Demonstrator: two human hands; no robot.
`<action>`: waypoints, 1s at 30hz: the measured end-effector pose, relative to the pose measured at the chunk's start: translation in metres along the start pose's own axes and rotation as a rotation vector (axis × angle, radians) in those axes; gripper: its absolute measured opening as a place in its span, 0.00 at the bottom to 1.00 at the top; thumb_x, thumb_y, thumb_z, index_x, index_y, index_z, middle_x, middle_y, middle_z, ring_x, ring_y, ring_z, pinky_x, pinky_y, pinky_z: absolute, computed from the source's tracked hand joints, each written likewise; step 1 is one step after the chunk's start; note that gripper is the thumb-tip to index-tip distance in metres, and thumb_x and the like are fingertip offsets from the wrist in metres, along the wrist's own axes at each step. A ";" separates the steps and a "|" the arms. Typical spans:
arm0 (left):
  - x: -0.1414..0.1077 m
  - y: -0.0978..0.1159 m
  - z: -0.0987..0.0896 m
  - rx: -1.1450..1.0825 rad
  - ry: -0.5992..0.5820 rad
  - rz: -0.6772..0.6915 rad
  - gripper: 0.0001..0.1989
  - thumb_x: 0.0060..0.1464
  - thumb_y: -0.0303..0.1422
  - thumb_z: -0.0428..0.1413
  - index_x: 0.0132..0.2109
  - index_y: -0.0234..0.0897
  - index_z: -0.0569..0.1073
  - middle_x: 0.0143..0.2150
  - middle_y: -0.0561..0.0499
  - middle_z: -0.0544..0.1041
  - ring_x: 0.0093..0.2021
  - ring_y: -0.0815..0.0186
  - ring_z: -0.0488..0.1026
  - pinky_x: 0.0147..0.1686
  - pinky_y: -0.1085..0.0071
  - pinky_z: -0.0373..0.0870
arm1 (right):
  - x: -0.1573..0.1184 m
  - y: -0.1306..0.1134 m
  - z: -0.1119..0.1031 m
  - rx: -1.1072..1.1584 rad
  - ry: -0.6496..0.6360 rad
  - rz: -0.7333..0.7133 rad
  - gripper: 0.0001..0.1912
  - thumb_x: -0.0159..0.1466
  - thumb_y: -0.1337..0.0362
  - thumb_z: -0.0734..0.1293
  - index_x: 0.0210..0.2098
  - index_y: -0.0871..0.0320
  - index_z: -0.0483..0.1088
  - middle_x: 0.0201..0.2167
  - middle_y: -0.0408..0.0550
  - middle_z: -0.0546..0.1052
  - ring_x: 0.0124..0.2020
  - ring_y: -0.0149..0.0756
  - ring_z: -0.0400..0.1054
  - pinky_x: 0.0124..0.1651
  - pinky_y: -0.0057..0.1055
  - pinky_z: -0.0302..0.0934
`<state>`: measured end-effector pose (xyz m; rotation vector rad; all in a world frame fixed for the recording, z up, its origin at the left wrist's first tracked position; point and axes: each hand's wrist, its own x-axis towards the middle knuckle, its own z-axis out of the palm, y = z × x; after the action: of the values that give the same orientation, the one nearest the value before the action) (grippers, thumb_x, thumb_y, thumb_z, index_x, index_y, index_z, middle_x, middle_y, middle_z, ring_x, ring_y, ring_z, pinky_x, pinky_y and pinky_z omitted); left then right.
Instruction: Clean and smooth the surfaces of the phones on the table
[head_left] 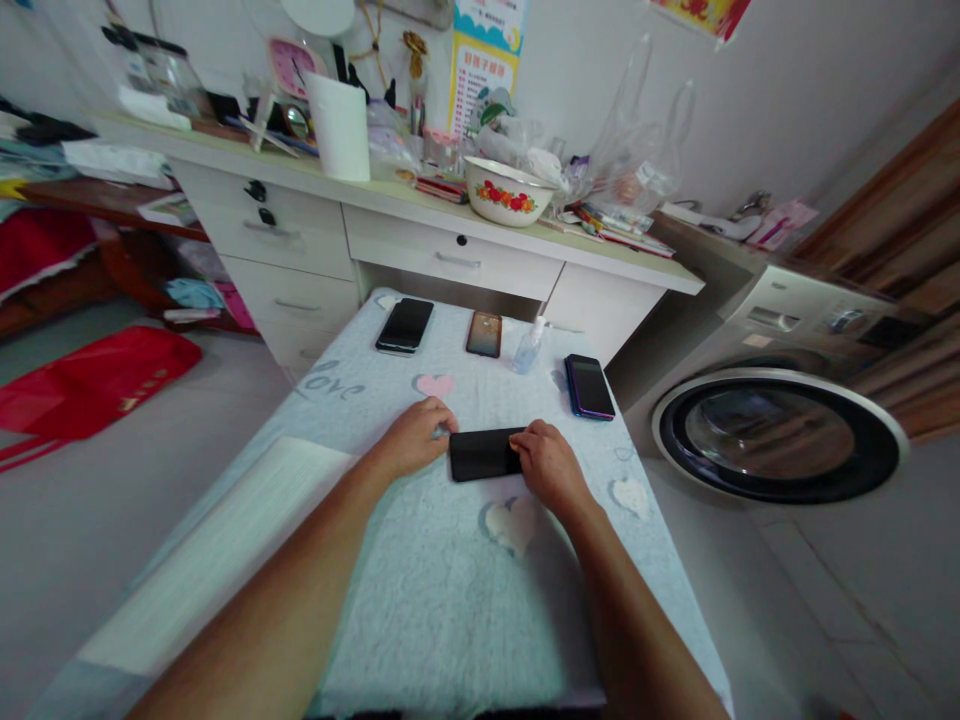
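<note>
A black smartphone (484,456) lies flat and crosswise on the cloth-covered table, its dark screen facing up. At its right end my right hand (553,468) is closed, with fingertips resting on the screen and the edge. My left hand (415,438) is curled just beside the phone's left end. A small pale bluish bit shows between its thumb and fingers; what it is I cannot make out. Farther back stand a clear spray bottle (528,347) and a brown phone case (484,334). Dark-screened phones lie at the back left (406,326) and at the right (589,387).
A long whitish sheet (225,550) lies along the table's left side. Behind the table stands a white desk (457,250) bearing a flowered enamel bowl (510,192) and a paper roll (339,130). To the right is a washing machine (780,430); a red bag (97,385) lies on the floor at left.
</note>
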<state>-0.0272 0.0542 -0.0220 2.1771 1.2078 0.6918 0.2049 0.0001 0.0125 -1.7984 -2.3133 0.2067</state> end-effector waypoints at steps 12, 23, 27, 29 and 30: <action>-0.001 0.002 -0.002 0.003 0.000 -0.015 0.09 0.45 0.21 0.52 0.33 0.34 0.74 0.38 0.49 0.70 0.41 0.64 0.69 0.43 0.69 0.67 | -0.004 0.033 0.016 0.072 0.178 0.079 0.13 0.67 0.69 0.60 0.41 0.58 0.77 0.36 0.50 0.72 0.42 0.35 0.64 0.47 0.27 0.55; 0.000 0.000 0.000 0.000 -0.002 -0.009 0.10 0.46 0.22 0.51 0.33 0.35 0.74 0.38 0.49 0.71 0.42 0.64 0.69 0.44 0.68 0.67 | 0.003 0.043 0.019 0.106 0.258 0.119 0.13 0.66 0.70 0.60 0.39 0.59 0.78 0.36 0.51 0.73 0.40 0.37 0.65 0.47 0.29 0.56; 0.000 -0.002 0.000 0.002 0.005 -0.002 0.09 0.47 0.23 0.52 0.34 0.36 0.75 0.38 0.49 0.71 0.42 0.64 0.69 0.44 0.68 0.68 | 0.005 0.044 0.021 0.129 0.271 0.113 0.13 0.66 0.69 0.60 0.39 0.58 0.77 0.36 0.50 0.73 0.40 0.36 0.65 0.47 0.28 0.57; -0.001 -0.002 0.000 0.002 0.005 0.002 0.09 0.47 0.23 0.52 0.34 0.36 0.75 0.38 0.49 0.71 0.42 0.64 0.69 0.44 0.68 0.68 | 0.005 0.044 0.020 0.138 0.267 0.113 0.13 0.66 0.69 0.60 0.39 0.59 0.77 0.36 0.50 0.73 0.40 0.36 0.65 0.48 0.28 0.57; -0.001 -0.002 0.000 0.003 0.004 0.003 0.09 0.47 0.23 0.51 0.34 0.36 0.75 0.38 0.49 0.71 0.42 0.64 0.69 0.44 0.68 0.68 | 0.004 0.044 0.020 0.142 0.263 0.114 0.13 0.66 0.70 0.60 0.39 0.59 0.77 0.36 0.50 0.73 0.41 0.36 0.65 0.48 0.28 0.57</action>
<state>-0.0287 0.0546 -0.0237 2.1810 1.2087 0.6962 0.2408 0.0155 -0.0167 -1.7706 -1.9705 0.1380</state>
